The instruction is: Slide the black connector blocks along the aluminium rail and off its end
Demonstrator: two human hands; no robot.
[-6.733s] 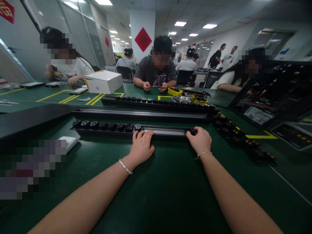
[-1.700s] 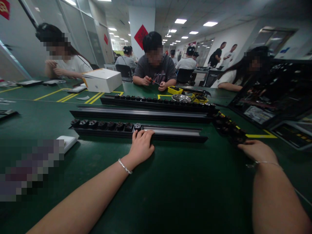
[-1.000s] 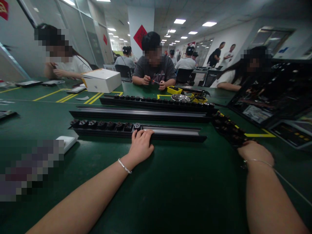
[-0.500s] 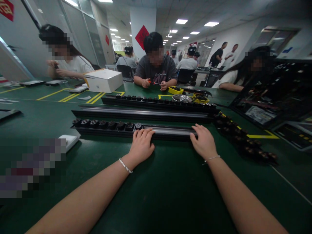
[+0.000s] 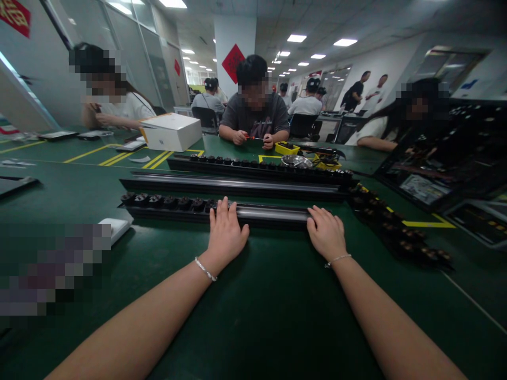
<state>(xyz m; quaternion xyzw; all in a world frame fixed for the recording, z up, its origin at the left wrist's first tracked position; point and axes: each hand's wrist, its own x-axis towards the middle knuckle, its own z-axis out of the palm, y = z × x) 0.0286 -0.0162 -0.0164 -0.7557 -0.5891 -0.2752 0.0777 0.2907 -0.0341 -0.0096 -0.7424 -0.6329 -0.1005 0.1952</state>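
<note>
Now | 2 hands: L hand [image 5: 225,235], R hand [image 5: 327,232] | 3 rails, nearest rail [image 5: 273,214]

A long black track rail [image 5: 273,214] lies flat and crosswise on the green table [image 5: 277,316], nearest of three parallel rails. Its left half holds a row of small black socket modules [image 5: 166,201]; its right half shows a bare, shiny metal channel. The left hand [image 5: 225,235] and right hand [image 5: 327,235] rest palm-down on it.
</note>
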